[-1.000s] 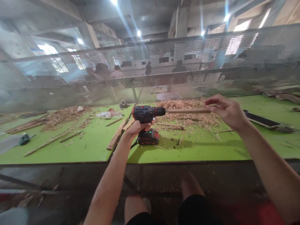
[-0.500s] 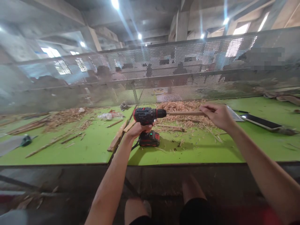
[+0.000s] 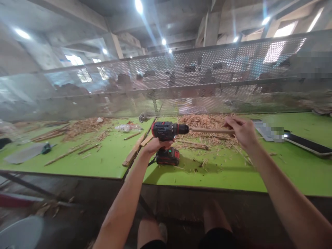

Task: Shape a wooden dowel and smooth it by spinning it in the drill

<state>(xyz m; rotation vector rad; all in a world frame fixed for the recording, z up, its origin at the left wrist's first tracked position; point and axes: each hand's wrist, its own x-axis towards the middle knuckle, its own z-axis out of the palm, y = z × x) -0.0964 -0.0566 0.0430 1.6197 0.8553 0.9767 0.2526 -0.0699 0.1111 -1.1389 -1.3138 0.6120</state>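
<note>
My left hand (image 3: 158, 144) is wrapped round the handle of a black and red cordless drill (image 3: 166, 130), whose battery base is at the green tabletop. The drill points right, and its chuck meets the near end of a thin wooden stick (image 3: 210, 130). At the stick's other end is my right hand (image 3: 240, 129), its fingers closed on the wood. The stick lies level, in line with the chuck. Whether the bit sits inside the stick's end cannot be made out.
Wood shavings (image 3: 197, 120) are heaped behind the stick. A phone (image 3: 308, 142) and a paper sheet (image 3: 261, 129) lie at right. Wooden strips (image 3: 135, 150), a plastic bottle (image 3: 128, 128) and loose sticks (image 3: 61, 154) lie at left. A perforated metal screen (image 3: 166, 83) stands behind.
The view has turned slightly left, so things appear shifted to the right. Both hands keep their hold on the drill and the stick; the right fingers look a little raised.
</note>
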